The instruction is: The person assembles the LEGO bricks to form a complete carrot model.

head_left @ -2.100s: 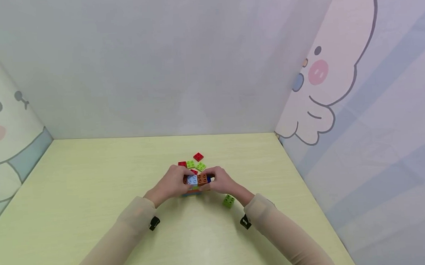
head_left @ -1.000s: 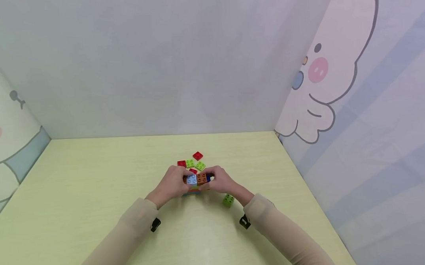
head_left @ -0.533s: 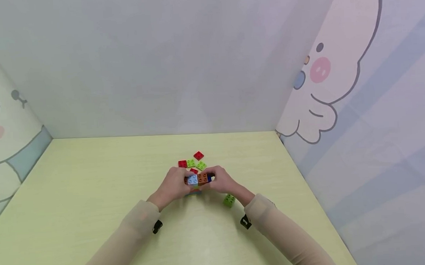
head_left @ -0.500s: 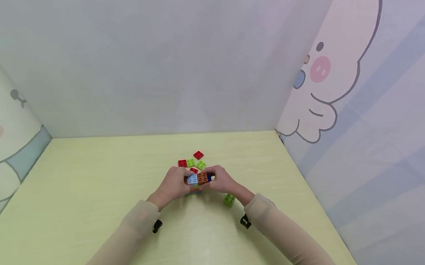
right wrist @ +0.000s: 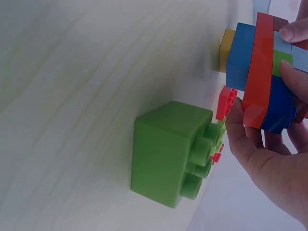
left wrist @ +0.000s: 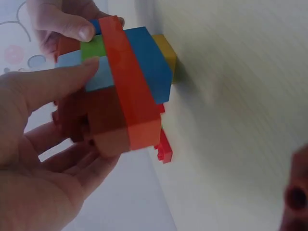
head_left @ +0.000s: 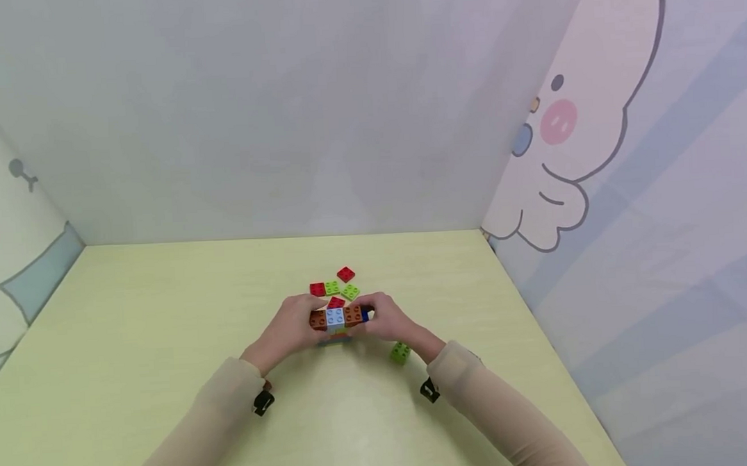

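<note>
A stacked build of toy building bricks (head_left: pixel 335 318) stands between both hands on the table. Its top row shows brown, light blue and brown studded bricks. Below come a green brick (left wrist: pixel 93 47), a long orange-red brick (left wrist: pixel 127 79), a blue brick (left wrist: pixel 150 62) and a yellow brick (left wrist: pixel 167 53) at the bottom. My left hand (head_left: pixel 286 328) holds the left end, its thumb in front over the light blue brick and its fingers behind. With thumb and fingers my right hand (head_left: pixel 391 317) grips the right end, around a dark blue brick (right wrist: pixel 279 106).
A loose green brick (head_left: pixel 400 352) lies near the right wrist. Behind the build lie flat red bricks (head_left: pixel 346 274) and flat lime bricks (head_left: pixel 350 292). A blurred reddish-brown piece (left wrist: pixel 297 192) sits by the left wrist. A pale wall (head_left: pixel 269 126) stands behind the table (head_left: pixel 164 318).
My left hand has shifted slightly left, baring the brown brick at the top row's left end. A reddish-brown piece now shows by the left cuff. The right hand keeps its grip.
</note>
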Motion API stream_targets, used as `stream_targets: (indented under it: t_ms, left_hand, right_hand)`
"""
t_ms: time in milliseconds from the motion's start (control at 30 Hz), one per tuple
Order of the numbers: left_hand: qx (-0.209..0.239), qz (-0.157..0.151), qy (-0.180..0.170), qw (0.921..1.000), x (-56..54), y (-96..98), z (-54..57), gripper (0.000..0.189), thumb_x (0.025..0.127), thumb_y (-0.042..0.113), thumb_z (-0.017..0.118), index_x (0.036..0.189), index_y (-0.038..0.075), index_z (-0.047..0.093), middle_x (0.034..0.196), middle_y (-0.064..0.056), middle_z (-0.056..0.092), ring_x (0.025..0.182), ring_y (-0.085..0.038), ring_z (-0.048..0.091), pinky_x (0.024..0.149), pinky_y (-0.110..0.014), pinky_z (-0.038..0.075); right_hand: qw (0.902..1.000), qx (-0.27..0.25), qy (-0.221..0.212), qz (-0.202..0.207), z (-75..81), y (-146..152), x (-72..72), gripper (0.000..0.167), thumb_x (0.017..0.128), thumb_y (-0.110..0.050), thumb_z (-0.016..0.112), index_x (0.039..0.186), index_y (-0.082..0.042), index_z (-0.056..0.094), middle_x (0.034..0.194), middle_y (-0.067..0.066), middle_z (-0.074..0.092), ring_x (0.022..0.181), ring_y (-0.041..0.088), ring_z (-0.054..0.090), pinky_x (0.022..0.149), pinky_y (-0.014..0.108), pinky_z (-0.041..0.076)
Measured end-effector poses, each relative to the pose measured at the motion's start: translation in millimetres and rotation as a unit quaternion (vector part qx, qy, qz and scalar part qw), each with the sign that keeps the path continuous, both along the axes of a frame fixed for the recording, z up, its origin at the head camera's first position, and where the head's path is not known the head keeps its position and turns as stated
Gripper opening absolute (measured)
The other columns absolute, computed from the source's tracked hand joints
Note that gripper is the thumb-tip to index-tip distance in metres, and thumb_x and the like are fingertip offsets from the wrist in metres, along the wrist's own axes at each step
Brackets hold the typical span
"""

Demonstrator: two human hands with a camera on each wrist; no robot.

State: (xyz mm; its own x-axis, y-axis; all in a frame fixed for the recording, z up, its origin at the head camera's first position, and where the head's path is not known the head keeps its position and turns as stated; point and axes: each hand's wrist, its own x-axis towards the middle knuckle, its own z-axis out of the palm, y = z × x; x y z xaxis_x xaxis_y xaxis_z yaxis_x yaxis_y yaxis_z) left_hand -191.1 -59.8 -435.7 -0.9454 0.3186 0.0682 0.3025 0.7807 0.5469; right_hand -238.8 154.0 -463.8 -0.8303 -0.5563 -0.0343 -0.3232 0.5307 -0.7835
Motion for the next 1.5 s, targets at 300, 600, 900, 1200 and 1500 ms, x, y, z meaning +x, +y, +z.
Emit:
stream_targets:
  t_ms: [300,600,900,1200,1500]
  left_hand:
    - [-0.027,0.062,-0.025,0.9974,32.8,-36.9,4.5,0.065,0.073,0.020,0.084,0.127,-0.004,0.057,0.115,-0.018,0.059,0.099,-0.032,0.057,0.081,-0.043,0.049]
    - [-0.081,0.067,-0.141,0.9844,55.6,-54.0,4.0,0.058,0.066,0.026,0.088,0.108,-0.008,0.065,0.092,-0.013,0.066,0.083,-0.026,0.060,0.078,-0.045,0.049]
    - [-0.077,0.103,-0.174,0.9762,66.9,-62.0,-8.6,0.042,0.057,0.013,0.091,0.072,0.003,0.053,0.062,0.002,0.057,0.057,-0.016,0.050,0.053,-0.031,0.041]
    - [-0.082,0.101,-0.168,0.9771,63.0,-69.4,-13.0,0.025,0.063,0.000,0.079,0.070,0.003,0.055,0.066,-0.004,0.053,0.058,-0.019,0.049,0.050,-0.031,0.041]
    - [-0.032,0.080,-0.089,0.9922,52.5,-62.3,6.2,0.017,0.068,-0.010,0.066,0.081,0.000,0.061,0.071,-0.004,0.053,0.065,-0.021,0.047,0.057,-0.034,0.042]
  right_hand:
    - [1.0000,0.002,0.000,-0.007,1.6,2.5,0.7,0.037,0.074,-0.017,0.084,0.107,-0.010,0.070,0.104,-0.001,0.064,0.091,0.013,0.059,0.076,0.029,0.050]
    - [1.0000,-0.008,0.002,0.002,3.2,3.2,-1.5,0.033,0.074,-0.015,0.083,0.104,-0.011,0.070,0.095,-0.005,0.066,0.087,0.013,0.060,0.075,0.030,0.049]
    - [0.9999,-0.008,0.010,0.008,2.6,0.4,-0.7,0.034,0.073,-0.016,0.084,0.104,-0.011,0.071,0.095,-0.004,0.066,0.085,0.012,0.060,0.074,0.031,0.050]
    - [1.0000,-0.002,0.004,0.007,1.6,-1.5,1.3,0.035,0.074,-0.017,0.084,0.106,-0.012,0.070,0.098,-0.003,0.066,0.088,0.012,0.060,0.076,0.030,0.050]
    - [1.0000,-0.003,-0.002,0.003,1.3,-1.3,-0.3,0.033,0.073,-0.016,0.084,0.103,-0.013,0.071,0.096,-0.006,0.066,0.087,0.011,0.060,0.076,0.030,0.050]
